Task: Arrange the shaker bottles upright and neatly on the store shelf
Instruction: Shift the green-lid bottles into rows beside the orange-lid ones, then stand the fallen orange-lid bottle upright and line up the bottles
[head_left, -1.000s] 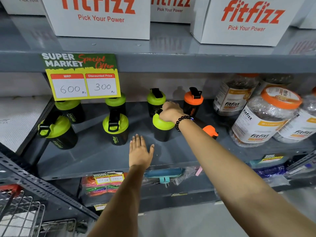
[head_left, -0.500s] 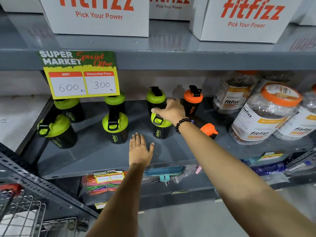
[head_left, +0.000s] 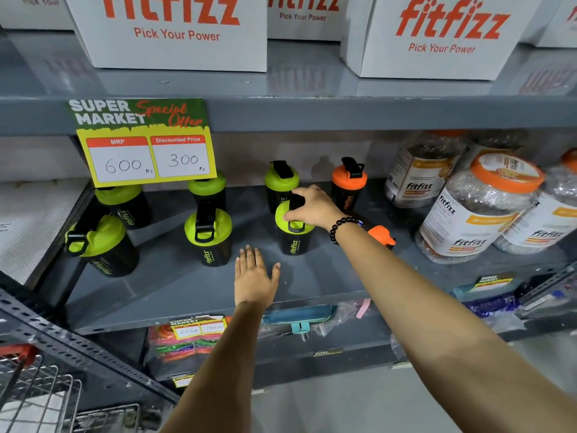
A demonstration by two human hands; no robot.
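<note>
On the grey shelf (head_left: 175,292) stand several black shaker bottles with green lids. My right hand (head_left: 313,206) grips the lid of an upright green-lidded shaker (head_left: 293,242) in the front row. Another green-lidded shaker (head_left: 209,237) stands upright to its left, and a third (head_left: 100,245) leans at the far left. In the back row are green-lidded shakers (head_left: 281,184) and an orange-lidded shaker (head_left: 349,182). A second orange-lidded shaker (head_left: 381,235) is mostly hidden behind my right forearm. My left hand (head_left: 253,278) rests flat and open on the shelf in front.
Large fitfizz jars (head_left: 474,210) crowd the shelf's right side. A price sign (head_left: 143,142) hangs from the shelf above, which carries white fitfizz boxes (head_left: 437,35). Packaged goods lie on the shelf below (head_left: 187,339). A wire cart (head_left: 37,398) sits at the lower left.
My right hand turned the front green-lidded shaker so its label faces out and shifted it slightly back. The left hand stayed flat on the shelf.
</note>
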